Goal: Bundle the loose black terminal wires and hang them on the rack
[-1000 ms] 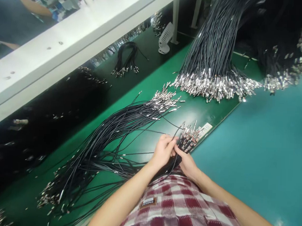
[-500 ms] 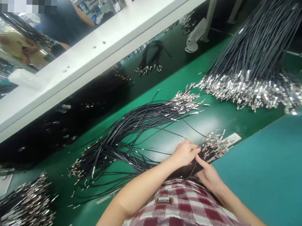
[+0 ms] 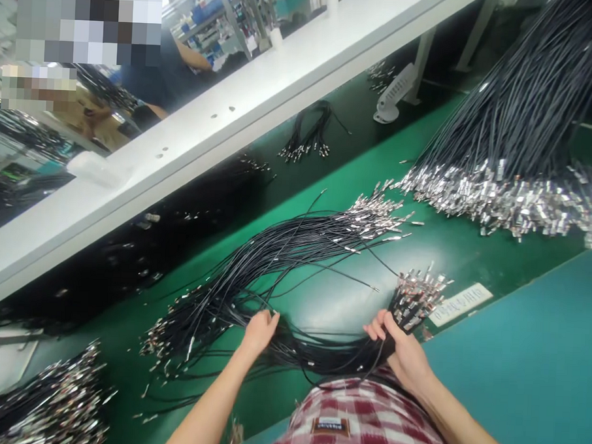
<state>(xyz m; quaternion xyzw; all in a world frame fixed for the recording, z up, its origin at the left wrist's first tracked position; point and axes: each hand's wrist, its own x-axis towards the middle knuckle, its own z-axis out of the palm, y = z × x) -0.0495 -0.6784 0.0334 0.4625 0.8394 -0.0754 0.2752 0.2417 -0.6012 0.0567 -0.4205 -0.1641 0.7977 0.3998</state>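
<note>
My right hand point(image 3: 399, 344) is wrapped round a bundle of black wires point(image 3: 342, 356), close below its bunched metal terminals point(image 3: 423, 290). Further left, my left hand point(image 3: 260, 330) is closed on wires of that bundle, thumb uppermost; how many strands it grips is hidden. Behind the hands a second pile of black wires point(image 3: 270, 244) curves over the green table point(image 3: 317, 298), with shiny terminals at both ends. Its left part overlaps strands from the held bundle.
A thick mass of black wires point(image 3: 531, 108) with metal ends hangs down at the right. Another terminal pile point(image 3: 57, 401) lies front left. A written label point(image 3: 462, 304) is on the table. A white beam point(image 3: 192, 139) crosses behind; people stand beyond it.
My left hand has moved left along the bundle, away from my right hand, which stays near the terminals. The wires between them are now exposed, and the label shows more fully. The view has shifted slightly.
</note>
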